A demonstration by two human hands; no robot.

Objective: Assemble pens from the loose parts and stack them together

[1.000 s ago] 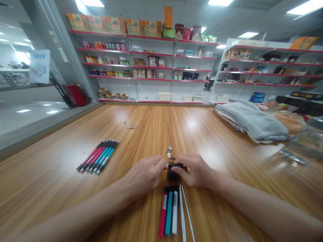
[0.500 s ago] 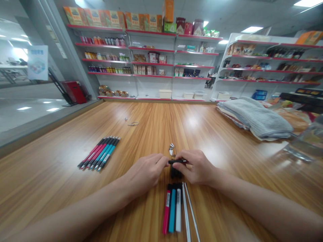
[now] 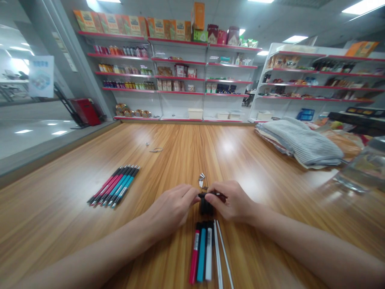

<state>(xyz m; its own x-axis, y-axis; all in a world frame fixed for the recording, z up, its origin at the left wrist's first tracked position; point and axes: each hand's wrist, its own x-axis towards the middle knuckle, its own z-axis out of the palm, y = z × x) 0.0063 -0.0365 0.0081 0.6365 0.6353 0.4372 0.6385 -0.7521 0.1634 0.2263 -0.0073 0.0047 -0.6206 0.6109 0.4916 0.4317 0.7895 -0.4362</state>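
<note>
Both hands meet above the middle of the wooden table, closed on one dark piece, a black pen part (image 3: 221,195). Its left end is pinched by the fingertips of my left hand (image 3: 177,204), and my right hand (image 3: 231,200) grips the rest between thumb and fingers. Just beneath are black pen pieces (image 3: 206,206), partly covered by the fingers. Small metal and white pen pieces (image 3: 201,179) lie beyond the fingertips. Nearer me are a red pen barrel (image 3: 194,257), a blue pen barrel (image 3: 201,255), a white pen barrel (image 3: 208,255) and thin white refills (image 3: 221,253).
A row of assembled-looking red and blue pens (image 3: 114,186) lies on the left. Farther back are a wire loop (image 3: 157,150) and a tiny metal bit (image 3: 147,143). Folded cloths (image 3: 303,140) and a clear glass container (image 3: 362,168) stand right. Stocked shelves (image 3: 177,78) rise behind the table.
My hands stay closed on the black pen part, which shows less between them now. The view has shifted slightly, so the table items appear a little farther left.
</note>
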